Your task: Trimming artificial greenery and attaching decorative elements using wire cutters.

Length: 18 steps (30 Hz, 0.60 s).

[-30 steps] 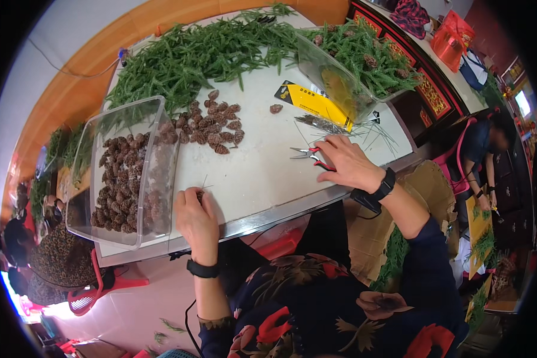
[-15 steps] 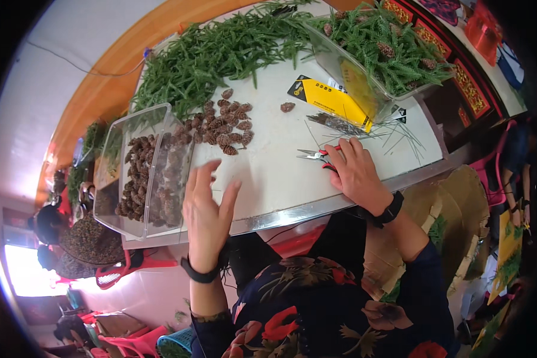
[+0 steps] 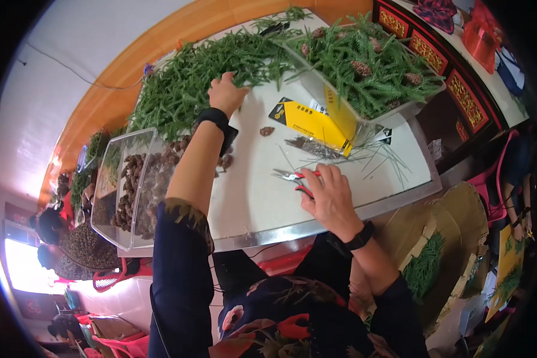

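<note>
left hand (image 3: 225,94) at the long heap of needle-leaved green sprigs (image 3: 182,86), grip released, fingers spread, right hand (image 3: 328,200) grasping slim silver pliers with red-and-black handles (image 3: 294,176), over the white metal-edged table (image 3: 250,209)

A yellow-and-black package (image 3: 310,123) toward the surface's (image 3: 250,197) right edge bears small dark print. The lettering is too small to read.

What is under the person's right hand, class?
Red-handled pliers can be seen partly under the right hand, their metal jaws projecting to its left over the white tabletop. The hand covers the far ends of the handles and the tabletop beneath it.
</note>
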Each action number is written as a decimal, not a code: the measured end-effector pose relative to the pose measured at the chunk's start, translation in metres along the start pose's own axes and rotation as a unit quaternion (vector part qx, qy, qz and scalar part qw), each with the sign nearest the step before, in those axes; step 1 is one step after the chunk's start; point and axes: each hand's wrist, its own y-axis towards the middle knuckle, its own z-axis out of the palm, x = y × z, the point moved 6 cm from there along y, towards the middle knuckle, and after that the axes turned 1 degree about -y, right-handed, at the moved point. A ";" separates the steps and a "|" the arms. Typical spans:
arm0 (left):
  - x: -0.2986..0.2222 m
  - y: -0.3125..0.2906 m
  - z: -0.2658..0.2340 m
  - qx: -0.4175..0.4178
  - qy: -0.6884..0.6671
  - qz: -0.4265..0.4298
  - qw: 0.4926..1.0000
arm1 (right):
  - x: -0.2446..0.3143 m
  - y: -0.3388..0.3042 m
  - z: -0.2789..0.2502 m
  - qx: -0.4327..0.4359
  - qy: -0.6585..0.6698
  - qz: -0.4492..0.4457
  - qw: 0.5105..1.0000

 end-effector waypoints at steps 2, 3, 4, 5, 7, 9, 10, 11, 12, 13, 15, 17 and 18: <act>0.009 0.011 0.014 -0.024 0.079 -0.010 0.997 | -0.003 -0.003 0.000 0.007 0.006 0.013 1.000; 0.010 0.017 0.017 -0.038 0.117 -0.013 0.992 | -0.004 -0.003 -0.002 0.002 -0.001 0.014 1.000; 0.013 0.024 0.018 -0.042 0.111 -0.007 0.993 | -0.003 -0.002 -0.003 0.003 -0.003 0.014 1.000; 0.017 0.030 0.019 -0.051 0.137 -0.004 0.989 | -0.003 -0.003 -0.004 0.007 -0.005 0.017 1.000; 0.026 0.047 0.010 -0.065 0.159 0.002 0.985 | 0.001 -0.003 -0.005 0.006 -0.012 0.019 1.000; 0.031 0.065 0.005 -0.068 0.173 -0.046 0.982 | -0.001 -0.004 -0.007 0.006 -0.002 0.020 1.000; 0.031 0.073 0.002 -0.070 0.165 -0.041 0.983 | -0.002 -0.004 -0.007 0.004 0.004 0.019 1.000; 0.034 0.080 0.001 -0.063 0.146 -0.050 0.986 | -0.004 -0.003 -0.008 0.001 -0.004 0.020 1.000; 0.041 0.086 -0.002 -0.054 0.130 -0.060 0.988 | -0.003 -0.002 -0.008 0.005 -0.003 0.022 1.000; 0.048 0.092 -0.003 -0.045 0.114 -0.071 0.990 | -0.001 -0.002 -0.007 0.010 -0.002 0.024 1.000; 0.058 0.106 -0.004 -0.029 0.090 -0.079 0.992 | 0.000 0.000 -0.005 0.014 -0.004 0.023 1.000; 0.072 0.117 -0.002 0.003 0.052 -0.099 0.994 | -0.001 0.001 -0.005 0.019 -0.011 0.026 0.999; 0.078 0.119 -0.002 -0.001 0.048 -0.100 0.994 | 0.000 0.001 -0.005 0.021 -0.013 0.026 0.999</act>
